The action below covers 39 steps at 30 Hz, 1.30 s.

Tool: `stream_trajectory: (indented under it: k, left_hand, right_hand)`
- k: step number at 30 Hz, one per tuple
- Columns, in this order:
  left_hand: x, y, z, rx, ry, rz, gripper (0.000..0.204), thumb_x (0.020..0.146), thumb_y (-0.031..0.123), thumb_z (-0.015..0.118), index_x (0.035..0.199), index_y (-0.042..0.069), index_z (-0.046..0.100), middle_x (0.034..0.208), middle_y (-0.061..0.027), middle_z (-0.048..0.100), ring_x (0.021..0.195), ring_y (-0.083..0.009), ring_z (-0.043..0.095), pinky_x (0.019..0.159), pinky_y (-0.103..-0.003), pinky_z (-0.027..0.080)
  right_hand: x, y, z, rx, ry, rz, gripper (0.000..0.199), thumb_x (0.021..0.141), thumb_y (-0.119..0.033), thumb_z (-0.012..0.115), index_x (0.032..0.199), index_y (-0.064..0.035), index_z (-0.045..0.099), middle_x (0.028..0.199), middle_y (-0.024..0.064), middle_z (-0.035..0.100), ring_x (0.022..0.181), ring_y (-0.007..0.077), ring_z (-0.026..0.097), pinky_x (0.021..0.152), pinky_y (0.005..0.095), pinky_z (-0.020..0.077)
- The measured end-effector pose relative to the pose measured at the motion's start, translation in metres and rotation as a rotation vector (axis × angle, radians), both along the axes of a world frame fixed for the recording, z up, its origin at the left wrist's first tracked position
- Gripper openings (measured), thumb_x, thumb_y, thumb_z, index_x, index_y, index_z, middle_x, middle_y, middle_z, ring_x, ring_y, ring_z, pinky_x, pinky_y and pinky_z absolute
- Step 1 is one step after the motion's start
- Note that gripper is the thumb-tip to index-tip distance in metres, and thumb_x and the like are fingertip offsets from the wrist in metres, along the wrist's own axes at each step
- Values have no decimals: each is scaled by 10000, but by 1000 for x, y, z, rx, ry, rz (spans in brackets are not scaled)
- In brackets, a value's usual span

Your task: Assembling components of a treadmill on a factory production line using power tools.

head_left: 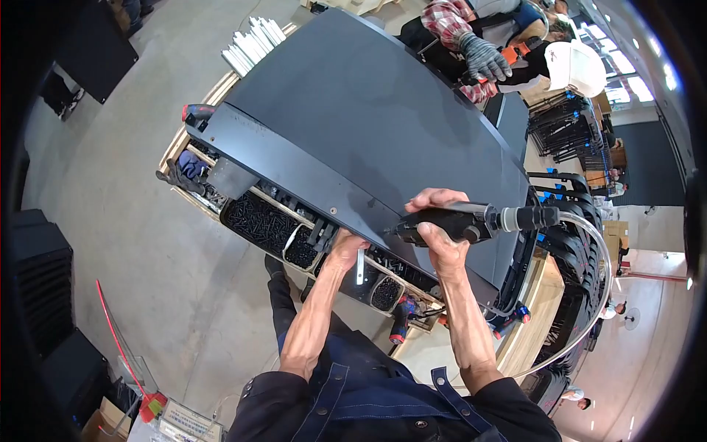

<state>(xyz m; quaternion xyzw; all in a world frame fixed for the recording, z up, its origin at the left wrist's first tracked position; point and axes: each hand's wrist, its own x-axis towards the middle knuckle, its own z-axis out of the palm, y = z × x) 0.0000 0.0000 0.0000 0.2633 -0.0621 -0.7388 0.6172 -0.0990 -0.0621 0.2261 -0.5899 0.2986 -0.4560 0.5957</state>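
A large dark grey metal panel [368,110] lies across a wooden workbench. My right hand [440,225] grips a black pneumatic screwdriver [471,221] held sideways, its tip against the panel's folded front edge [324,195]. A clear air hose [596,250] runs from the tool's back end to the right. My left hand [346,247] is under that front edge, fingers partly hidden beneath it, next to trays of black screws [261,221]. Whether it holds anything cannot be seen.
A person in a plaid shirt and grey glove [482,55] stands at the panel's far side, near a white hard hat [578,66]. Black metal frames [567,125] stack at right. White strips [254,40] lie at the far left. A red-and-black tool [401,324] lies on the bench.
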Motion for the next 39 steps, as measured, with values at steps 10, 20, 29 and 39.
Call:
stream_trajectory:
  k: [10, 20, 29, 39]
  left_hand:
    - [-8, 0, -12, 62, 7, 81, 223, 829, 103, 777, 1035, 133, 697, 895, 48, 646, 670, -35, 530, 553, -215, 382]
    - [-19, 2, -9, 56, 88, 132, 238, 825, 102, 807, 1011, 166, 673, 878, 55, 651, 688, -30, 570, 544, -192, 406]
    - [-6, 2, -2, 107, -5, 60, 195, 827, 40, 745, 946, 130, 619, 774, 53, 568, 588, -24, 487, 479, -180, 337]
    - [7, -3, -1, 47, 5, -50, 185, 809, 61, 741, 912, 128, 603, 747, 54, 530, 589, -36, 456, 486, -190, 312]
  right_hand:
    - [11, 1, -4, -87, 0, -30, 435, 838, -23, 790, 1162, -34, 500, 1087, 155, 622, 1060, 292, 649, 984, 471, 544]
    - [13, 2, -1, -63, 32, -76, 466, 786, -82, 796, 1156, -58, 514, 1076, 139, 604, 1018, 278, 627, 961, 470, 523]
    - [11, -5, 0, -108, 86, -2, 418, 784, -121, 804, 1062, -80, 494, 963, 106, 593, 904, 267, 643, 974, 500, 488]
    - [10, -8, -2, -144, 67, 46, 415, 791, -89, 811, 1063, -79, 498, 941, 106, 604, 916, 277, 646, 972, 505, 493]
